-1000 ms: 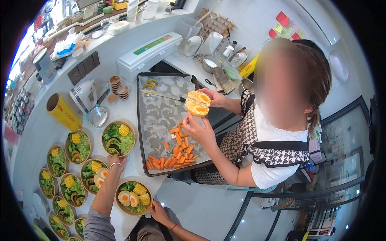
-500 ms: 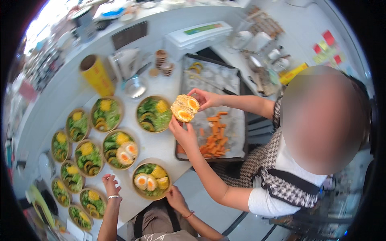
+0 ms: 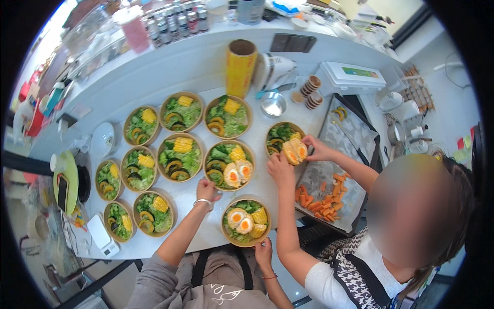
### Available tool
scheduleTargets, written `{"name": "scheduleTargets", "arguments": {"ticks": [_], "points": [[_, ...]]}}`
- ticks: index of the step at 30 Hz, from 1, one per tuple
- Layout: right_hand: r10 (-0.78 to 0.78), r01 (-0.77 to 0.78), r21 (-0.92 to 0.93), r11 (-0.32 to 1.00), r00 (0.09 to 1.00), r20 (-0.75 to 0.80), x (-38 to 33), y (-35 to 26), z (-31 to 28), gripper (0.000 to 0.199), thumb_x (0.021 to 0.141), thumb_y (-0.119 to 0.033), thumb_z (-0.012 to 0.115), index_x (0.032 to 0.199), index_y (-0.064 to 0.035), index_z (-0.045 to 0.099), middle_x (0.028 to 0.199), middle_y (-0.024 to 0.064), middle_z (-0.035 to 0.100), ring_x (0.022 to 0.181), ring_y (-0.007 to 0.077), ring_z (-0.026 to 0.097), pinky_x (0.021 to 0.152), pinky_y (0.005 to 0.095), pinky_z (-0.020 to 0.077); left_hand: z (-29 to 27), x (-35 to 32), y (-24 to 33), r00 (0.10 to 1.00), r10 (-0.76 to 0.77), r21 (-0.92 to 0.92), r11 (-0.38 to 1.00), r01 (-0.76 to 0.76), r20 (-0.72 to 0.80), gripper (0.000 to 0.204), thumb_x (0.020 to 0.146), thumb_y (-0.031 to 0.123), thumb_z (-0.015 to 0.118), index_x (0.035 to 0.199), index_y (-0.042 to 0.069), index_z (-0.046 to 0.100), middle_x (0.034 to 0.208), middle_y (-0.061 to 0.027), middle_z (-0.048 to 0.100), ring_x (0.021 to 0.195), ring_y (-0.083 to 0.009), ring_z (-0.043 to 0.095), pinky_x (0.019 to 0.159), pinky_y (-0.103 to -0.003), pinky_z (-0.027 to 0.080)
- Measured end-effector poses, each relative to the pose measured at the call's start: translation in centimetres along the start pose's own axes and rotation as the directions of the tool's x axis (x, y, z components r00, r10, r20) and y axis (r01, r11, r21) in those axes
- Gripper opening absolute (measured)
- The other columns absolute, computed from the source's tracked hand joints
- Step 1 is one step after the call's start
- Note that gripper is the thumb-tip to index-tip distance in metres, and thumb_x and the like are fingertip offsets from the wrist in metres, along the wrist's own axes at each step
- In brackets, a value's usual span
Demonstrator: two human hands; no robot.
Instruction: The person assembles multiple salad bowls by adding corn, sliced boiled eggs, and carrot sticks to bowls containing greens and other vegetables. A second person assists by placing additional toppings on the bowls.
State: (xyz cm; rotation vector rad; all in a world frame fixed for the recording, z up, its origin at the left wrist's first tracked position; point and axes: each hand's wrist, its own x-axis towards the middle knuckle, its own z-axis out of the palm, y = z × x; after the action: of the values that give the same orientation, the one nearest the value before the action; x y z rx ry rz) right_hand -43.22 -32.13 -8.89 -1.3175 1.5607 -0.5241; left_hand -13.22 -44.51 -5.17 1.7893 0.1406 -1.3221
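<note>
White surface (image 3: 263,188), near edge: the right hand (image 3: 263,254) touches the lower-right rim of the near round bowl (image 3: 236,243), fingers bent, grip unclear. Farther in, the nearer left hand (image 3: 207,191), half curled, lies just below-left of the second egg-topped bowl (image 3: 231,189), contact uncertain; beyond, rightward, a co-worker's hands (image 3: 281,170) hold egg halves (image 3: 295,151) at another bowl (image 3: 284,123).

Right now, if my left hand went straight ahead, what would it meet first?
Your left hand would probably meet the bowl topped with egg halves, just ahead; depth is unclear, so they may be touching.
</note>
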Motion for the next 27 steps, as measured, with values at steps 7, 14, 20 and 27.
{"name": "scheduleTargets", "arguments": {"ticks": [7, 14, 20, 27], "points": [[0.07, -0.068, 0.093, 0.993, 0.997, -0.018, -0.4, 0.7, -0.9, 0.013, 0.079, -0.003, 0.053, 0.089, 0.0027, 0.047, 0.089, 0.0127, 0.047, 0.077, 0.0218, 0.051, 0.069, 0.0319, 0.0471, -0.2, 0.5, -3.5, 0.998, 0.067, -0.231, 0.971, -0.066, -0.003, 0.015, 0.075, 0.006, 0.049, 0.09, 0.003, 0.046, 0.075, -0.0123, 0.058, 0.057, -0.0213, 0.061, 0.045, -0.031, 0.053], [0.084, -0.112, 0.237, 0.965, 0.989, 0.124, -1.2, -3.8, 0.2, 0.01, 0.081, 0.0, 0.052, 0.089, 0.0031, 0.046, 0.094, 0.0081, 0.044, 0.08, 0.0136, 0.051, 0.069, 0.0272, 0.0485, -6.7, -7.3, -2.2, 0.992, 0.014, -0.354, 0.935, 0.031, 0.124, 0.023, 0.074, 0.003, 0.045, 0.097, 0.005, 0.048, 0.076, -0.0054, 0.057, 0.072, -0.016, 0.061, 0.071, -0.036, 0.055], [-0.101, 0.126, -0.113, 0.986, 0.973, 0.206, -1.3, -3.2, 1.1, 0.012, 0.078, -0.003, 0.054, 0.088, 0.0031, 0.049, 0.089, 0.012, 0.048, 0.077, 0.0182, 0.051, 0.066, 0.0282, 0.0469, -14.1, -10.7, -3.3, 0.983, 0.045, -0.399, 0.916, 0.031, 0.181, 0.031, 0.073, 0.001, 0.044, 0.104, 0.004, 0.044, 0.087, -0.0084, 0.056, 0.078, -0.019, 0.062, 0.074, -0.038, 0.055], [-0.193, 0.431, -0.416, 0.801, 0.843, 0.502, -0.6, -11.1, 5.5, 0.017, 0.077, -0.014, 0.057, 0.085, -0.0002, 0.052, 0.083, 0.018, 0.051, 0.079, 0.0334, 0.051, 0.067, 0.0382, 0.0444, -26.5, -17.8, -4.9, 0.989, 0.14, -0.552, 0.821, -0.148, -0.058, 0.051, 0.066, -0.006, 0.042, 0.114, 0.01, 0.034, 0.106, -0.0143, 0.049, 0.083, -0.026, 0.061, 0.065, -0.04, 0.057]]}}
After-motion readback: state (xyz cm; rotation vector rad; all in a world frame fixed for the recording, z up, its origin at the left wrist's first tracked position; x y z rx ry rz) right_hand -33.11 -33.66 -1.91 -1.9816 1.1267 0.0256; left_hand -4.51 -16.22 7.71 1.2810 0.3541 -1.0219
